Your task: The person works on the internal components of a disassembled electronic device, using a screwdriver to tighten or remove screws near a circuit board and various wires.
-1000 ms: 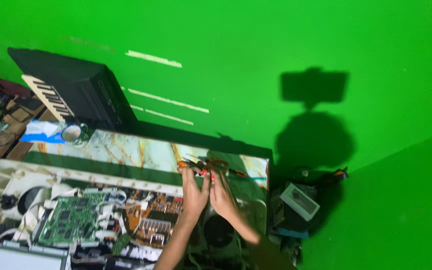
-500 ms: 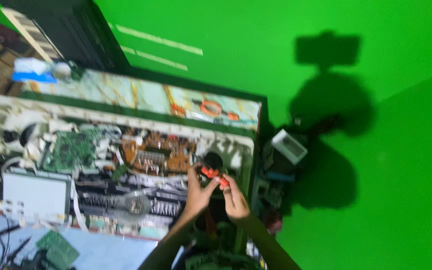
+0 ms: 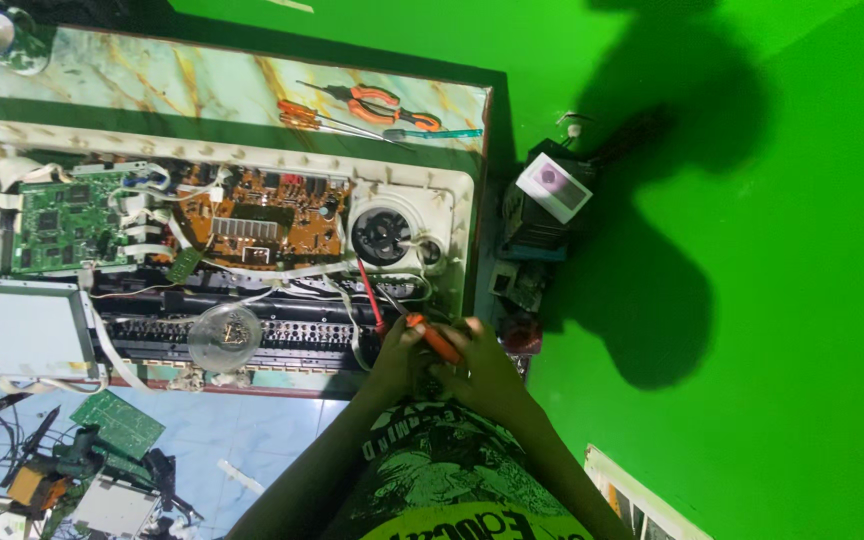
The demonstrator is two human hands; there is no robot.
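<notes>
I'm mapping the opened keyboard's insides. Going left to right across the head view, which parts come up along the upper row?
Green circuit board → brown circuit board → round speaker → small white-topped box off the table's right end.

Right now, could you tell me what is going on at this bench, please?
A person leans over an opened keyboard lying on a marble-patterned table. The right hand holds an orange-handled screwdriver; the left hand sits beside it, near a red wire at the case's right end. Inside are a green board, a brown board and a speaker. Pliers lie on the table.
</notes>
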